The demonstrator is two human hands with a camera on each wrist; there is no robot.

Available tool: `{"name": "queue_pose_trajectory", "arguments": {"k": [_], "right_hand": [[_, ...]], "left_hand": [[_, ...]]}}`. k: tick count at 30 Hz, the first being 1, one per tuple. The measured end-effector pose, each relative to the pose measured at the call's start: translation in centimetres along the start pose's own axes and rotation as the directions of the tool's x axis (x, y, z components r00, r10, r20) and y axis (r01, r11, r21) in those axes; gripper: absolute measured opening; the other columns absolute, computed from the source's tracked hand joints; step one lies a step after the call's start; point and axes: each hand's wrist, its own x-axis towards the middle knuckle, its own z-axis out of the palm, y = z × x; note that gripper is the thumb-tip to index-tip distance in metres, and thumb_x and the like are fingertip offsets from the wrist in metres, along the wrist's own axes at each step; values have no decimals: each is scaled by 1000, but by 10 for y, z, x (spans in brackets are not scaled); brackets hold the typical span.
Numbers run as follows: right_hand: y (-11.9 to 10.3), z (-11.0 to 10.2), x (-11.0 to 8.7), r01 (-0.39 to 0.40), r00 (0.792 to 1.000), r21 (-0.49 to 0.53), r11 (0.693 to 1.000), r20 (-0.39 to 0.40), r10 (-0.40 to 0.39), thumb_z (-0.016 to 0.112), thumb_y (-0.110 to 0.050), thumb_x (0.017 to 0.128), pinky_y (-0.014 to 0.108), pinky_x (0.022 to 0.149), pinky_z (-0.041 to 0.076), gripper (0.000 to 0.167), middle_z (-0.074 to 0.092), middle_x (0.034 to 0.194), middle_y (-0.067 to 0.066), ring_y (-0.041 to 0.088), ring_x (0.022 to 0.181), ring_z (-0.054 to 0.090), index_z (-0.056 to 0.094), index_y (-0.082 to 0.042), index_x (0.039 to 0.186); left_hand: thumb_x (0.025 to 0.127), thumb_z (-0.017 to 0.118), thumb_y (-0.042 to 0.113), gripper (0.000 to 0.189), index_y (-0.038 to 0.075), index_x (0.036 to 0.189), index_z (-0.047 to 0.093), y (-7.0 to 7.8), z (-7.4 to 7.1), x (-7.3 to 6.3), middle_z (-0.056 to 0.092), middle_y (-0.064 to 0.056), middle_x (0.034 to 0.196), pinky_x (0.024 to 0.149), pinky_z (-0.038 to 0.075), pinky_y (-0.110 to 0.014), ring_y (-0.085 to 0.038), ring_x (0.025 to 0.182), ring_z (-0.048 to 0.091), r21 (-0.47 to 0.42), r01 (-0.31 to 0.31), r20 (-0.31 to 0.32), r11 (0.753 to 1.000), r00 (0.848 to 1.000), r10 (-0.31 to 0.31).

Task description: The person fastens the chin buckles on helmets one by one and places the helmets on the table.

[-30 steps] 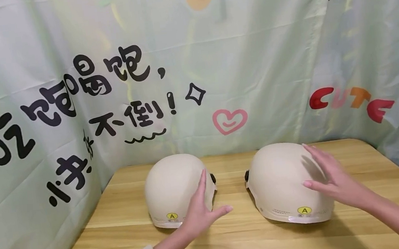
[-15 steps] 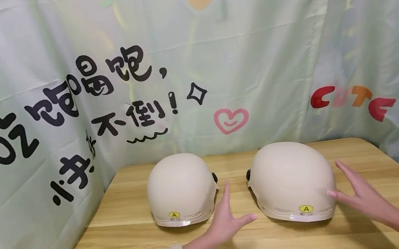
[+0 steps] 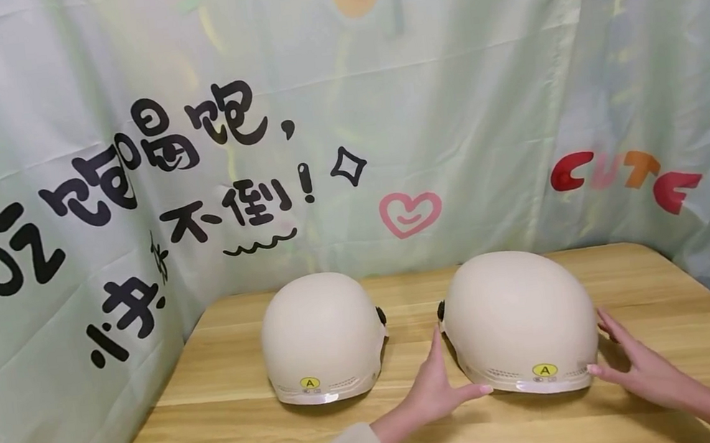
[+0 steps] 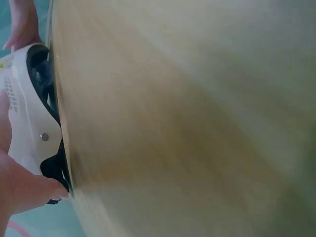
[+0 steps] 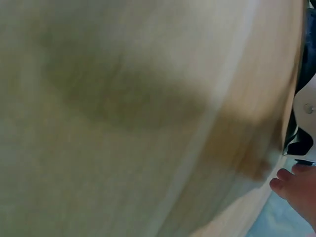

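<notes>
Left grip [image 3: 434,391], right grip [image 3: 648,370], flanking 1 smooth, domed helmet [image 3: 518,320]

We had a passage between the left helmet [image 3: 322,337] and the right helmet [image 3: 521,316], its front narrowed by the left hand [image 3: 434,386].
Behind that hand, we could follow the counter [image 3: 222,437] between the helmets to the fabric backdrop [image 3: 478,93], which blocked the far side. The left forearm [image 3: 396,423] slanted across the near approach. At the right helmet's other flank, the right hand [image 3: 646,368] filled the room just beside the shell; beyond it we saw a strip of wood reaching the right edge, and another left of the left helmet.
</notes>
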Motion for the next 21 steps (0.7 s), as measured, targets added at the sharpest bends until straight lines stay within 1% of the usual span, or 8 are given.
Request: {"name": "queue_pose_trajectory", "arguments": {"k": [2, 3, 4, 7, 13, 16, 18, 21], "right_hand": [[3, 3, 1, 66, 998, 40, 997, -7, -66, 65, -8, 83, -2, 100, 7, 97, 22, 136, 45, -12, 134, 5, -6, -9, 149], [5, 5, 2, 90, 996, 52, 995, -8, -89, 65, -5, 82, -9, 87, 4, 97, 22, 136, 45, -25, 123, 6, -5, -9, 150], [6, 5, 3, 105, 994, 64, 992, -4, -105, 65, -4, 82, -10, 87, 6, 97, 21, 136, 46, -33, 112, 7, -4, -9, 150], [7, 6, 5, 101, 995, 74, 992, 8, -102, 65, -4, 82, -11, 86, 8, 97, 18, 137, 46, -35, 110, 8, -5, -8, 149], [7, 5, 4, 68, 998, -14, 998, -16, -68, 70, -11, 80, -11, 83, 2, 101, 17, 140, 45, -35, 105, 4, -3, -11, 150], [6, 6, 6, 65, 997, -41, 997, -36, -67, 73, -14, 77, -11, 82, 3, 103, 26, 138, 42, -35, 107, 7, 0, -11, 150], [6, 7, 6, 73, 995, -52, 996, -56, -76, 75, -14, 75, -11, 82, 6, 105, 35, 134, 40, -32, 110, 15, 3, -9, 150], [6, 7, 7, 86, 993, -68, 994, -78, -92, 77, -14, 72, -10, 83, 10, 104, 43, 127, 35, -30, 101, 21, 8, -6, 149]], "left_hand": [[72, 78, 40, 116, 12, 150, -3, -2, 3, 4, 24, -15, 152, 107, 34, -51, -33, 137, 31, -1, -6, -2, 1000, 1000, 6], [72, 79, 38, 116, 10, 150, -3, -2, 5, 6, 25, -15, 152, 107, 34, -50, -33, 136, 31, -1, -12, -6, 1000, 1000, 12], [72, 79, 37, 117, 9, 150, -3, -2, 6, 7, 25, -15, 152, 107, 34, -49, -32, 136, 32, -4, -14, -6, 1000, 1000, 14], [72, 79, 35, 117, 8, 149, -4, -2, 11, 11, 28, -17, 150, 108, 35, -45, -31, 135, 34, -14, -20, -6, 1000, 1000, 19], [72, 79, 35, 116, 5, 149, -2, 3, 18, 14, 38, -22, 144, 107, 37, -40, -29, 131, 42, 7, -7, -28, 1000, 1000, 8], [71, 80, 33, 116, 3, 149, 0, 7, 18, 14, 41, -23, 141, 106, 38, -40, -29, 129, 44, 11, 4, -42, 1000, 999, -4], [70, 81, 32, 117, 3, 149, 0, 8, 18, 14, 41, -23, 141, 106, 38, -40, -30, 128, 44, 11, 8, -44, 1000, 999, -7], [69, 82, 31, 118, 5, 149, -1, 9, 18, 14, 41, -22, 141, 106, 38, -41, -30, 129, 44, 3, 7, -51, 1000, 999, -7]]}}
